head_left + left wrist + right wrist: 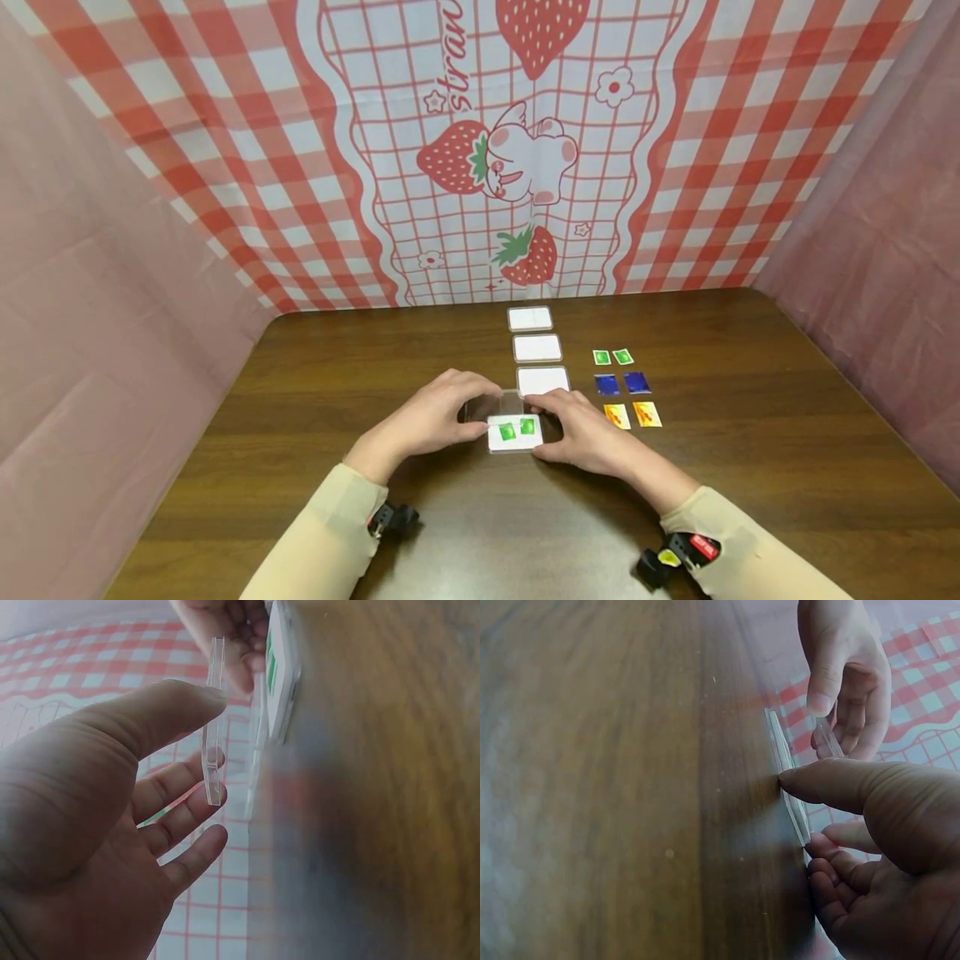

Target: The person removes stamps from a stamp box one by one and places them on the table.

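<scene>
My left hand (pixel 431 417) pinches a clear plastic lid (pixel 214 727) between thumb and fingers, holding it tilted above the table. Just below and in front of it lies a white card case (pixel 514 444) bearing two small green stickers (pixel 507 432). At its right end, my right hand (pixel 585 433) grips that case, thumb on the near edge and fingers at the far edge. The right wrist view shows the case (pixel 789 776) edge-on between thumb and fingertips, low at the tabletop. The lid and the case are apart along the side seen in the left wrist view.
Behind the hands, three white cards in clear cases (pixel 537 347) stand in a column. To the right lie pairs of green stickers (pixel 602 357), blue stickers (pixel 607 384) and yellow-orange stickers (pixel 647 414) on the brown table (pixel 750 467). A strawberry-print cloth (pixel 525 150) hangs behind.
</scene>
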`<state>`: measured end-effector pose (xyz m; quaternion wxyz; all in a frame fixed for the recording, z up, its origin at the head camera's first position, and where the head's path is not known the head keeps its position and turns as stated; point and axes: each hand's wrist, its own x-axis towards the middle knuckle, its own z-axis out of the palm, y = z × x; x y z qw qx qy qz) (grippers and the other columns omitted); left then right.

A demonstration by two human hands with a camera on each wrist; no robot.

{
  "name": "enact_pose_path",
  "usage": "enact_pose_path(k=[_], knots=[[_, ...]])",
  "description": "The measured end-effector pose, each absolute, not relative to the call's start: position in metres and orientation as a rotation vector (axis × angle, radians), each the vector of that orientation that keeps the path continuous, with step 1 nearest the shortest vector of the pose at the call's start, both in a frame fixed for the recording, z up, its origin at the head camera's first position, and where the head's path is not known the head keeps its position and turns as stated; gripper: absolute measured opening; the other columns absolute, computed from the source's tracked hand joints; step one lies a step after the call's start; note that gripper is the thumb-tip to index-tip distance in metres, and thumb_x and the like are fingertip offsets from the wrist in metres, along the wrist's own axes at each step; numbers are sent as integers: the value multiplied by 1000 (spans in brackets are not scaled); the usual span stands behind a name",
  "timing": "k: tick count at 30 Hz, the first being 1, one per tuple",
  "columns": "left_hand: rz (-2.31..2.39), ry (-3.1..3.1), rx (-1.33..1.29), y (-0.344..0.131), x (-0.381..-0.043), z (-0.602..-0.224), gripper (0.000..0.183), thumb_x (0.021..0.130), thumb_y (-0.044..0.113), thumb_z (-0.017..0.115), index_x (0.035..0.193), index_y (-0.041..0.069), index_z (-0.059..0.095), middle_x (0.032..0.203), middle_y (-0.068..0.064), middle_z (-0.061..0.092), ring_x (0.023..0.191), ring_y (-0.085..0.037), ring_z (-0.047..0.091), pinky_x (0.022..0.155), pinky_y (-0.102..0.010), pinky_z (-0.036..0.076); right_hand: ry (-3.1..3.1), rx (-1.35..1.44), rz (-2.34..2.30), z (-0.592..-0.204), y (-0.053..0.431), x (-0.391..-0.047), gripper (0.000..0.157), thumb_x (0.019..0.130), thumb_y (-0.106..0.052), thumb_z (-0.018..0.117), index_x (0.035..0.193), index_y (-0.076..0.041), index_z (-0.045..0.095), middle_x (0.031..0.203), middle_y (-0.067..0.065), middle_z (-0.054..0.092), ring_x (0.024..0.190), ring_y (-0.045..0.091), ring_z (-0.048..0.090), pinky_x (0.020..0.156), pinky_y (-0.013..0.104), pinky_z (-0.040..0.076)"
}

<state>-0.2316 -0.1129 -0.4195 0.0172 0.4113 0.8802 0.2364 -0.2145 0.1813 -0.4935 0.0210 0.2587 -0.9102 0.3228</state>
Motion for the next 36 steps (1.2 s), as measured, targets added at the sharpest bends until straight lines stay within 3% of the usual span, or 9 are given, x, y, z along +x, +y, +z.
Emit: enact_pose_path(k=[16,36], knots=[[771,2888,1081,-140,-252,-428,49,99,19,86,144,8,70,146,-9,69,138,-33,59,117,-52,47,-2826,810,989,-493,181,-214,75,84,-31,96,149,-9,68,131,6,70,124,33,60,107,54,50],[707,2928,968,-163,-260,-440,48,100,15,83,145,7,69,146,-13,69,138,-39,59,116,-61,45,-2832,808,981,-492,181,-213,76,83,-31,97,150,-10,68,130,4,70,123,32,60,106,54,50]])
